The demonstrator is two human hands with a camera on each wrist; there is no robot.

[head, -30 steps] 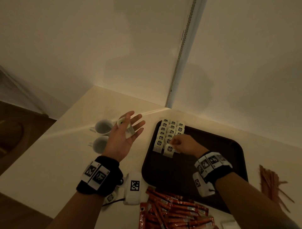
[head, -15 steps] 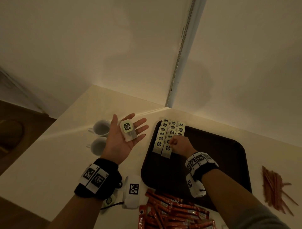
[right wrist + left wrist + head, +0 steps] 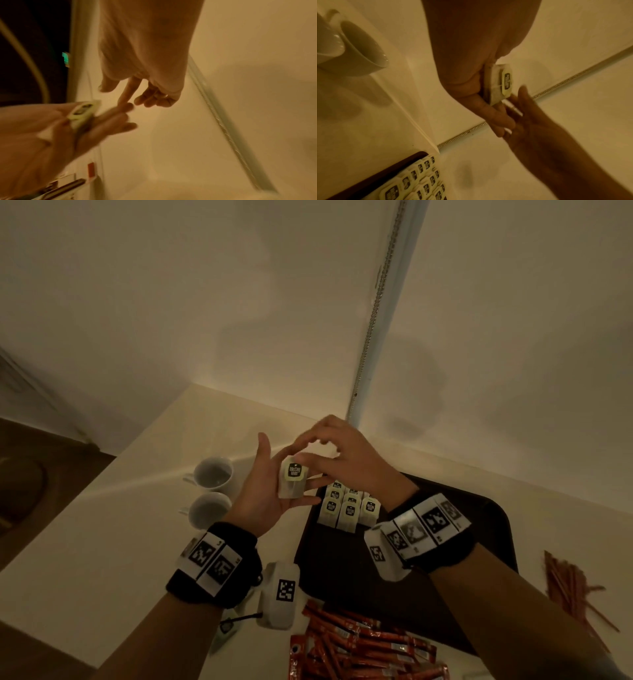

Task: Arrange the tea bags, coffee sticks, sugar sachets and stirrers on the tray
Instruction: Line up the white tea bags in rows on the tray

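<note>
The left hand (image 3: 265, 491) is cradling a small stack of tea bags (image 3: 293, 479) on straight fingers above the surface's far left corner. The right hand (image 3: 346, 460), holding nothing, is reaching with curled fingers; a clumsy pinch could spill the unclamped stack beside the tray (image 3: 479, 542).

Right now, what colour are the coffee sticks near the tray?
Red-orange, the coffee sticks show best in the head view.

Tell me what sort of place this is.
Probably a hotel-room or office drinks corner. On a pale counter against plain walls stand two white cups, a dark tray with rows of tea bags, and loose red coffee sticks.
</note>
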